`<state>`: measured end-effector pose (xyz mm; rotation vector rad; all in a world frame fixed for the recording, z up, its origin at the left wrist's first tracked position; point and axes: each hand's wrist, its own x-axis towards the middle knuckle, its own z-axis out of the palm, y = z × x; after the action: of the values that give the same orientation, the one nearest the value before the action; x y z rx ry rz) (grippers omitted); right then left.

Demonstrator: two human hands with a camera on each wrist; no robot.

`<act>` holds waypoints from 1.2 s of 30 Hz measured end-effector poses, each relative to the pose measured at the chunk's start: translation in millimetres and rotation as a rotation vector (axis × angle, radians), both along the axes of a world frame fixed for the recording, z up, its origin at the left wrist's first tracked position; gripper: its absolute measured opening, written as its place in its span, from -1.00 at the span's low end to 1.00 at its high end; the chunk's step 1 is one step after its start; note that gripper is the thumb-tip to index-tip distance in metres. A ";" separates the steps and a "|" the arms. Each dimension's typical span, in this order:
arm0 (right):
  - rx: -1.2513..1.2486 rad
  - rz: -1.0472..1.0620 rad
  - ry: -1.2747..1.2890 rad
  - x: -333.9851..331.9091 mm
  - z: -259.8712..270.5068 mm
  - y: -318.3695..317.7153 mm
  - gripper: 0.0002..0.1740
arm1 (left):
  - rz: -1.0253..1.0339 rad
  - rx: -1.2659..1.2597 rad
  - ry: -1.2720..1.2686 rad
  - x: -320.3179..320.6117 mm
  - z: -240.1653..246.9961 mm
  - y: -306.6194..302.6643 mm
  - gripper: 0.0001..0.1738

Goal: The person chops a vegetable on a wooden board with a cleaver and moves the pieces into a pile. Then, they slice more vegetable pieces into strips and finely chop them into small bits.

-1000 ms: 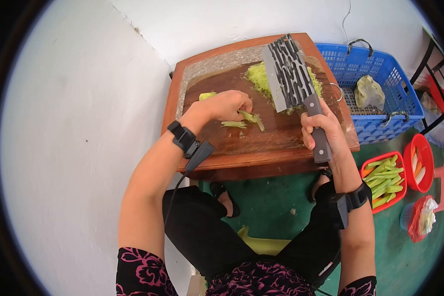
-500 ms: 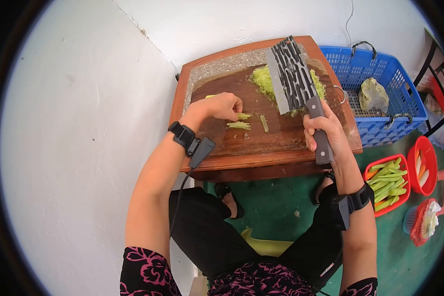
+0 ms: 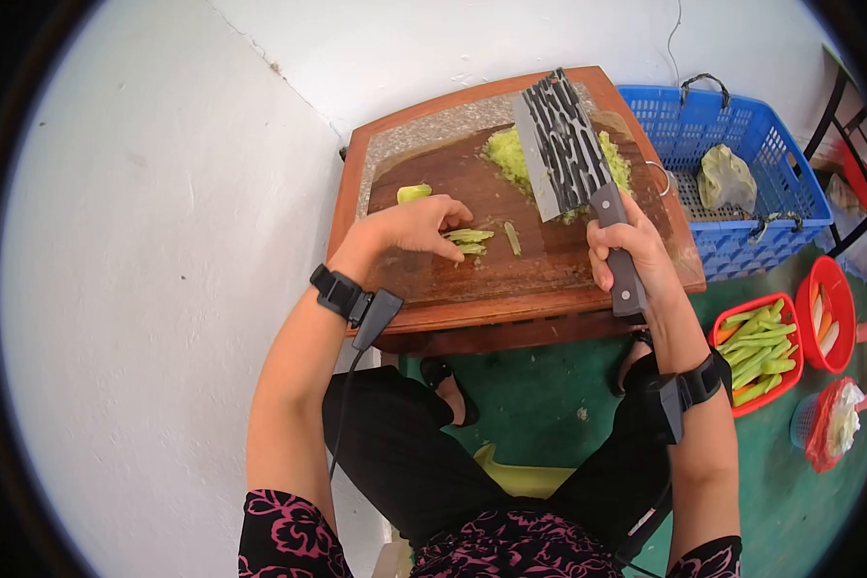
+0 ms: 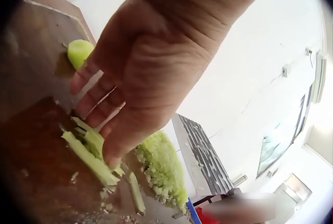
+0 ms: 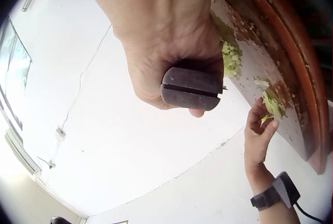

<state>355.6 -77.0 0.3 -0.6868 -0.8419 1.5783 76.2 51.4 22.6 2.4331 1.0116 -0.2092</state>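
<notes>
My right hand grips the grey handle of a cleaver, its patterned blade tilted up over a heap of chopped green vegetable. The left hand is over the wooden board, thumb and fingers spread apart around a few pale green strips. In the left wrist view the thumb of the left hand touches the strips, with the other fingers extended beyond them. A single strip lies to their right. A green chunk sits behind the left hand.
A blue basket holding a plastic bag stands right of the table. On the green floor are a red basket of green vegetables, a red bowl and a bagged container. White wall borders the left.
The left hand has let go of the strips it was pinching and its fingers have spread. The strips now lie closer together on the board. The cleaver has hardly moved.
</notes>
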 end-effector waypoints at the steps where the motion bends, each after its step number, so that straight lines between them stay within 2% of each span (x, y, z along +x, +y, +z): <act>1: -0.002 0.001 0.003 0.4 0.0 -0.4 -0.55 | -0.032 0.066 -0.041 0.1 -1.6 -8.5 -0.53; 6: -0.018 0.000 0.001 -0.9 -1.3 0.3 -0.55 | -0.047 0.302 -0.124 -0.3 -24.2 -19.8 -0.64; 9: -0.027 0.016 0.009 -1.9 -3.7 1.0 -0.55 | 0.062 0.290 -0.127 2.5 -24.2 -22.7 -0.70; 12: -0.026 0.017 -0.002 -3.8 -1.9 1.5 -0.56 | 0.177 0.418 -0.233 6.4 -38.5 -24.1 -0.73; 15: -0.023 0.025 -0.024 -5.0 -0.8 -0.2 -0.58 | 0.363 0.365 -0.225 13.4 -37.6 -28.3 -0.71; 18: -0.012 0.033 -0.044 -4.0 0.7 -0.7 -0.60 | 0.293 0.408 -0.258 11.4 -37.2 -28.3 -0.70; 21: -0.003 0.034 -0.061 -2.8 1.0 -0.9 -0.61 | 0.246 0.409 -0.182 11.1 -34.0 -21.1 -0.68; 24: -0.003 0.031 -0.048 -1.0 1.4 -1.6 -0.62 | 0.274 0.679 -0.201 19.6 -35.9 -22.7 -0.70; 27: 0.009 0.020 -0.027 1.8 3.3 -1.3 -0.61 | 0.324 0.756 -0.224 46.8 -24.0 -36.4 -0.68; 30: 0.011 0.002 -0.026 3.8 2.4 -2.4 -0.60 | 0.397 0.665 -0.182 70.7 -31.6 -58.0 -0.62; 33: 0.025 -0.006 -0.023 4.7 4.1 -1.8 -0.57 | 0.374 0.684 -0.070 82.1 -43.3 -66.0 -0.57; 36: 0.026 -0.007 -0.027 6.3 6.7 -4.6 -0.56 | 0.445 0.605 -0.072 82.6 -46.6 -64.1 -0.70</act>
<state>361.9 -81.6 6.9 -0.6930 -0.8770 1.5523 158.8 -12.7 -23.9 2.5966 1.7414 0.3883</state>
